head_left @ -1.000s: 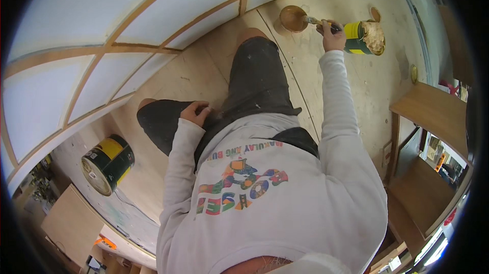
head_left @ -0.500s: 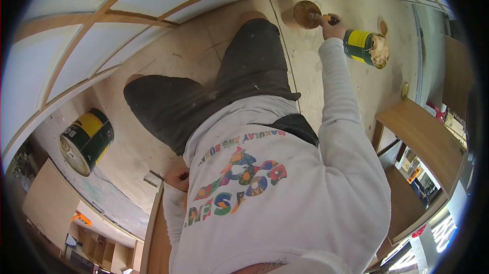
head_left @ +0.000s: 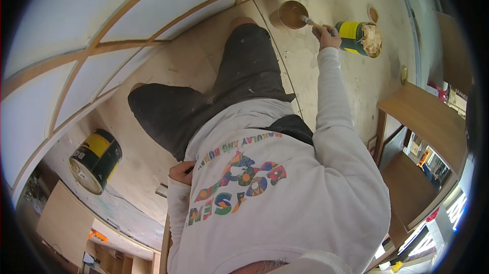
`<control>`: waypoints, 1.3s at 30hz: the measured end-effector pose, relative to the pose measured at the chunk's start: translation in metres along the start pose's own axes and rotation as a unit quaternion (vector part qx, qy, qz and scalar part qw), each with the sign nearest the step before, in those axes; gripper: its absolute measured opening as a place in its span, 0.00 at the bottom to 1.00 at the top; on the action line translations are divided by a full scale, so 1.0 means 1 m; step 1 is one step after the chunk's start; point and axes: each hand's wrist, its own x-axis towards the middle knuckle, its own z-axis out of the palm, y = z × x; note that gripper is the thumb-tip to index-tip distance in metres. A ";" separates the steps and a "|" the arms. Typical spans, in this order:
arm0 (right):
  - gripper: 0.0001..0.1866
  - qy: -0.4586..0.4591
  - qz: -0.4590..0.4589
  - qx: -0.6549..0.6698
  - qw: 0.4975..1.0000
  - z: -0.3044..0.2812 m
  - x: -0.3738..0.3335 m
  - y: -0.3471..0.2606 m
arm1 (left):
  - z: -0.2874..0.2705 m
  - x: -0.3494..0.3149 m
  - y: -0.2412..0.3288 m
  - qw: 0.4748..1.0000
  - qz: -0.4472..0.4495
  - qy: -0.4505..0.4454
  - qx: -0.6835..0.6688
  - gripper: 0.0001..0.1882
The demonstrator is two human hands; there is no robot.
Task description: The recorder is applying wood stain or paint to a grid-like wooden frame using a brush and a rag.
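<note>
My right hand (head_left: 326, 36) is closed around the handle of a paintbrush (head_left: 311, 22). The brush's head reaches into a round tub (head_left: 294, 15) of brown liquid on the floor. Just right of that hand, a green and yellow can (head_left: 350, 36) stands with a crumpled pale wad (head_left: 371, 39) at its top. At the left side of my waist is my left hand (head_left: 181, 172), against the hem of my white shirt, its fingertips hidden.
White panels with wooden strips (head_left: 125, 45) run along the far side. A second green and yellow can (head_left: 97, 161) sits at the left. Lids lie on the floor, one round and brown (head_left: 373, 15), another small and yellowish (head_left: 404, 74). Wooden furniture (head_left: 423, 116) stands at right.
My right hand has drawn back slightly toward me, and more of the brush now shows at the tub. The whole view has shifted a little.
</note>
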 end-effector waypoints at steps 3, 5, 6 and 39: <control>0.11 0.027 0.022 0.011 0.999 -0.021 -0.015 0.007 | -0.006 0.011 0.016 0.999 0.043 -0.017 0.013 0.08; 0.10 0.041 0.066 -0.074 0.994 -0.028 -0.027 0.007 | -0.010 0.015 0.019 0.999 0.046 -0.028 0.011 0.08; 0.10 0.044 0.066 -0.070 0.994 -0.031 -0.032 0.006 | -0.011 0.016 0.019 0.998 0.044 -0.038 0.005 0.07; 0.14 0.121 0.147 -0.059 0.980 -0.137 -0.330 0.070 | 0.029 0.118 0.119 0.908 0.345 -0.142 0.190 0.13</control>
